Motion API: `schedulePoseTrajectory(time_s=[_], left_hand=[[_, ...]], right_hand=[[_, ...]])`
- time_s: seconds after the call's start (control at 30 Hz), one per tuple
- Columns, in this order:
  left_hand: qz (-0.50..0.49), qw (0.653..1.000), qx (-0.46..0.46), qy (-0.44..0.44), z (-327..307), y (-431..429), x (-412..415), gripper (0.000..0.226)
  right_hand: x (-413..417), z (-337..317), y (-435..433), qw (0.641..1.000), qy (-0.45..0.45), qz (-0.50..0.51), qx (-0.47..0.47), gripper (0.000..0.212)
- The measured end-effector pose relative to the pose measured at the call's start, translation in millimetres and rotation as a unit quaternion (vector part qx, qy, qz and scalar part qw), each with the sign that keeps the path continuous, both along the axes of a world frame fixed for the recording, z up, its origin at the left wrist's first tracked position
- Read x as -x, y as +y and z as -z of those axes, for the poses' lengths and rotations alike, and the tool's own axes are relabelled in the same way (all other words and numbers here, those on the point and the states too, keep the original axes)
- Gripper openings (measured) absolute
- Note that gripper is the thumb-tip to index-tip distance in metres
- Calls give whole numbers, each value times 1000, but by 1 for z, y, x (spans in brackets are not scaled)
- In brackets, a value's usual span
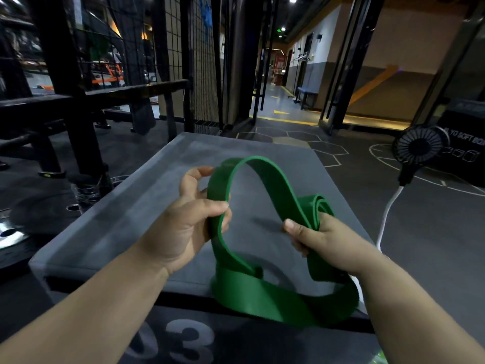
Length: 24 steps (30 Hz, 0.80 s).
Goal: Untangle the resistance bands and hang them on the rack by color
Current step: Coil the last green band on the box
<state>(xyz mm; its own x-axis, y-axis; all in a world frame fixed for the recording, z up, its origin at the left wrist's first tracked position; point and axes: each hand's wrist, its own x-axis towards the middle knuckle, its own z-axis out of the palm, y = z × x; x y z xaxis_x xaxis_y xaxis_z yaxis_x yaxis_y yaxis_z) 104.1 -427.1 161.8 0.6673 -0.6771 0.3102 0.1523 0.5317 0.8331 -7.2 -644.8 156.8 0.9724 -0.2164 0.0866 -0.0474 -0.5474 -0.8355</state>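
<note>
Just beyond the fingers, the flat top of the grey box runs on to a straight far edge, with bare matte surface between and past both hands. Its left edge falls away toward black rack posts. To the right of the right hand, a small black fan and its white cable sit on the dark floor.

The green band is a wide, flat, smooth strip. The left hand grips one run of it, fingers and thumb curled round the strip. The right hand clamps several folded layers, fingers wrapped tight. Between the hands the band arches up and away in a tall loop, its long axis running roughly left to right from grip to grip. A slack lower loop sags below the fingers and lies at the box's near edge.
</note>
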Motion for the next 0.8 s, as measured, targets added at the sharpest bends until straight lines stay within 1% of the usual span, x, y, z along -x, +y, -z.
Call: schedulePoseTrajectory(time_s=[0.07,0.17,0.2,0.3,0.33,0.4,0.43,0.53,0.57,0.6,0.67,0.7,0.8], left_hand=[[-13,1000,-6,-23,0,0,0,61],[-28,998,-33,-52,-2,1,-3,40],[-26,996,-43,-69,-1,2,-5,37],[-35,991,-76,-106,2,3,-9,41],[-46,989,-88,-106,3,2,-10,41],[-64,988,-107,-91,4,1,-12,34],[-75,986,-122,-86,6,1,-13,30],[-116,976,-167,-85,9,1,-17,22],[-115,976,-168,-79,10,1,-18,22],[-106,977,-169,-71,10,1,-19,27],[-82,980,-173,-49,10,3,-18,44],[-67,983,-170,-35,9,3,-18,47],[-9,986,-163,-26,7,1,-12,30]], right_hand=[[1,-1,4,997,21,-56,-41,50],[6,-6,9,984,45,-133,-112,47],[8,-6,10,977,50,-158,-133,48],[11,-8,13,955,61,-210,-198,54],[12,-9,13,945,64,-228,-225,53],[12,-9,13,924,68,-260,-273,47],[12,-10,13,915,67,-277,-285,44],[12,-10,9,899,41,-337,-277,40],[13,-11,10,890,37,-360,-276,40],[13,-11,8,880,37,-381,-281,40],[14,-11,5,866,34,-407,-289,36],[14,-10,5,857,28,-419,-299,33],[11,-9,4,817,-9,-437,-376,29]])
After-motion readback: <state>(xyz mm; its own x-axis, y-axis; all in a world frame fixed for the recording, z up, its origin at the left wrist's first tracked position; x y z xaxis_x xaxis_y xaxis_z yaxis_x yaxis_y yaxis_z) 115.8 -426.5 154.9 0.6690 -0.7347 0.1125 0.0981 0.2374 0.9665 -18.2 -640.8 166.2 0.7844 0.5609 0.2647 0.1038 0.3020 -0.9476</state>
